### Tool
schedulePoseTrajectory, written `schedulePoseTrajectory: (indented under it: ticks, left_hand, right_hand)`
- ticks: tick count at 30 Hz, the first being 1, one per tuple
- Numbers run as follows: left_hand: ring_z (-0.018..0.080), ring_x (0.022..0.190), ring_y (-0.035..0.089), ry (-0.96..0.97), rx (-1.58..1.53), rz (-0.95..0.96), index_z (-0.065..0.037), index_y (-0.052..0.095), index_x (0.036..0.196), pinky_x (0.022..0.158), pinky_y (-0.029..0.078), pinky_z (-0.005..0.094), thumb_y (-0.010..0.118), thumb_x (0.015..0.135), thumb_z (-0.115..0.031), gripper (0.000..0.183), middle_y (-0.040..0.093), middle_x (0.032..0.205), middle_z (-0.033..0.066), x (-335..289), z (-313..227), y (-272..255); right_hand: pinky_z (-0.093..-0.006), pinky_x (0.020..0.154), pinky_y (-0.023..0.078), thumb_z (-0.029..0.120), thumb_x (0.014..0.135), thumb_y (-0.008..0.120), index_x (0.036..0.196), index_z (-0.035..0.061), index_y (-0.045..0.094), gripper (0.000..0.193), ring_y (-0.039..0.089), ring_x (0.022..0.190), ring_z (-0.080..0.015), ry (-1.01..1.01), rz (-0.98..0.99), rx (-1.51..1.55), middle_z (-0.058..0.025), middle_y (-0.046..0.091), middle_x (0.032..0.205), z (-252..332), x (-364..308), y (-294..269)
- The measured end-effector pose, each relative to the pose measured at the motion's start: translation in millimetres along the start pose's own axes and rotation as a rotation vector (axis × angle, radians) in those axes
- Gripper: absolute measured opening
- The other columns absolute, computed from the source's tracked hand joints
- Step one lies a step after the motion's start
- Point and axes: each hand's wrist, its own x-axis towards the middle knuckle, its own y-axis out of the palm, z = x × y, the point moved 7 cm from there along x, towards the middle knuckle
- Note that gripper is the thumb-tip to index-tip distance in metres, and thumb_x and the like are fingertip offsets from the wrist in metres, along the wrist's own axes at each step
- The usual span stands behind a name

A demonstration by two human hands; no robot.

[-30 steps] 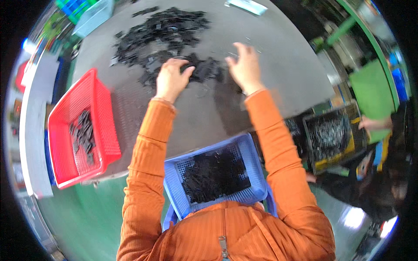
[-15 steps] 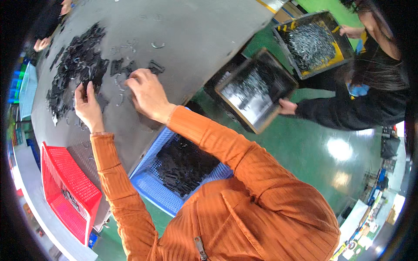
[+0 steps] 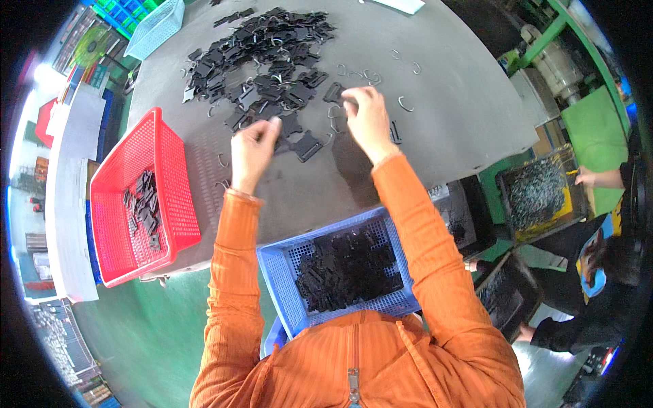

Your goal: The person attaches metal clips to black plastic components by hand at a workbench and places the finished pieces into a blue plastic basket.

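free: bare grey tabletop right of and beyond the right hand | blocked ahead: pile of black flat parts, loose wire hooks | left: red basket | near edge: blue basket

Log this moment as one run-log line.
left hand: over black parts on grey table | right hand: on parts | blue basket: at lap | red basket: left

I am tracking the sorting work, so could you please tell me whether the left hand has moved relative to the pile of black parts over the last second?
Yes. The left hand has drawn back off the pile of black parts, toward the person.
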Motion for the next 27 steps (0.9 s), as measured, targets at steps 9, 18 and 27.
schedulePoseTrajectory:
  ticks: [9, 18, 27]
  left_hand:
    - [0.0258, 0.094, 0.051, 0.328, 0.402, 0.083, -0.006, 0.062, 0.105, 0.077, 0.043, 0.0375, 0.070, 0.073, -0.034, 0.043, 0.055, 0.101, 0.0071, -41.0, -36.8, 42.6]
    - [0.0217, 0.086, 0.055, 0.450, 0.422, -0.131, -0.013, 0.063, 0.095, 0.074, 0.042, 0.0372, 0.059, 0.084, -0.021, 0.014, 0.062, 0.092, 0.0002, -40.7, -36.0, 45.4]
    - [0.0312, 0.078, 0.060, 0.309, 0.190, -0.290, -0.001, 0.060, 0.098, 0.069, 0.046, 0.0378, 0.050, 0.091, -0.012, 0.016, 0.061, 0.084, 0.0154, -39.5, -11.7, 30.0]
  right_hand:
    - [-0.0415, 0.087, 0.042, 0.039, 0.058, 0.082, 0.102, 0.0084, 0.060, 0.058, 0.058, 0.097, -0.0277, 0.247, 0.593, -0.308, -0.0116, 0.062, 0.097, -31.3, 64.0, 39.6]
    - [-0.0338, 0.074, 0.048, 0.026, 0.061, 0.081, 0.089, 0.0029, 0.062, 0.041, 0.062, 0.083, -0.0220, 0.167, 0.510, 0.272, -0.0114, 0.064, 0.082, -30.8, 53.7, -20.3]
    - [-0.0422, 0.089, 0.045, 0.039, 0.058, 0.083, 0.109, -0.0040, 0.056, 0.072, 0.052, 0.106, -0.0370, 0.195, 0.517, -0.398, -0.0205, 0.051, 0.112, -23.1, 15.4, -13.4]
